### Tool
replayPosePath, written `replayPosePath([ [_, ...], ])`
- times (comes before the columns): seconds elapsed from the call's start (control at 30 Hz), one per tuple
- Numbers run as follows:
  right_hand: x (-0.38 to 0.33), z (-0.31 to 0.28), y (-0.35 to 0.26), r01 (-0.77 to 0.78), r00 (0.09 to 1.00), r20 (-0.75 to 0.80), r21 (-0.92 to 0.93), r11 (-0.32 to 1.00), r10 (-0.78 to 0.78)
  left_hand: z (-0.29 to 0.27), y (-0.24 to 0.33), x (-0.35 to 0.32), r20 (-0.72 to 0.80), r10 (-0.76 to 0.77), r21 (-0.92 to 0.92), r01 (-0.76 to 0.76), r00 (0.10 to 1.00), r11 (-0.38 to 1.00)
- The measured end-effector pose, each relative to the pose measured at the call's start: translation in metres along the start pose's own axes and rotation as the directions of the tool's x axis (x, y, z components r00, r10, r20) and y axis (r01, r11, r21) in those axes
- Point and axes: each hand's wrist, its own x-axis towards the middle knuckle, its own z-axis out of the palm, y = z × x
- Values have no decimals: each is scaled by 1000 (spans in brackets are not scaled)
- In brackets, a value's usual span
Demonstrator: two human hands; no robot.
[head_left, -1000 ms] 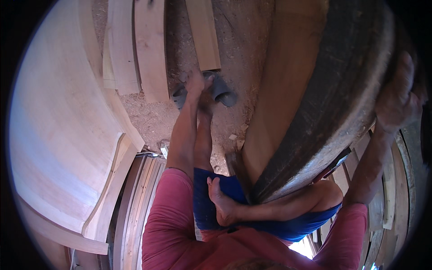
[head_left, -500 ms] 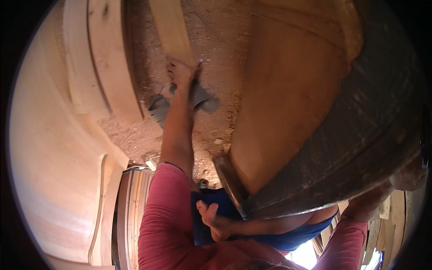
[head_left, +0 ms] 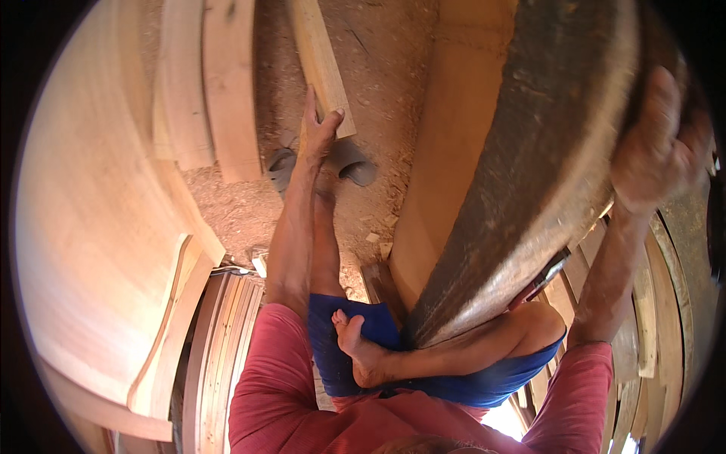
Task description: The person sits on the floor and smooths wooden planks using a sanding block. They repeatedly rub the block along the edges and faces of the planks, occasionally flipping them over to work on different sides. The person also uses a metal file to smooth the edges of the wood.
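Note:
My left hand (head_left: 321, 135) reaches forward past my knee and is closed on the near end of a light wooden board (head_left: 324, 64), thumb on its right side. At my right, my right hand (head_left: 656, 163) is raised beside the far edge of a big dark wooden slab (head_left: 522, 144), with its fingers stretched out and apart. Whether it touches the slab cannot be made out. The slab's narrow end comes down close to my bent leg (head_left: 446, 352). A dark and red handle (head_left: 538, 278) shows between the slab and my knee.
Pale planks (head_left: 229, 91) lie at the far left, beside a wide smooth wooden panel (head_left: 98, 227). Grey sandals (head_left: 357, 164) are on the ground (head_left: 386, 91) among wood shavings. Stacked boards (head_left: 219, 363) stand near my left side, more planks (head_left: 643, 318) behind my right arm.
The dark slab has tilted, showing more of its dark face and less of the brown one. My right hand has moved up and away from its lower edge. The light board appears shifted nearer.

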Motion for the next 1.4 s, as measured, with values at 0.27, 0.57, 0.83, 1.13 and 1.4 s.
replayPosePath([
  [0.27, 7, -11, 8, 81, 997, 18, -90, 993, -80, -9, 94, -218, -11, 178, -356, -170, 984, 919],
  [0.57, -56, -102, -52, -332, 933, 273, 390, 859, 236, 7, 142, -569, -27, 414, -85, -415, 910, 906],
  [0.83, -227, -254, -232, -615, 558, 794, 199, -763, -243, 34, 88, -682, 45, 484, 30, -486, 874, 874],
  [1.13, -311, -285, -213, -633, 634, 701, 228, -740, -326, 24, 3, -693, 124, 523, 347, -530, 843, 774],
  [1.4, -295, -349, -246, -609, 749, 583, 420, -673, -314, 52, 203, -680, 94, 752, 302, -739, 652, 603],
])
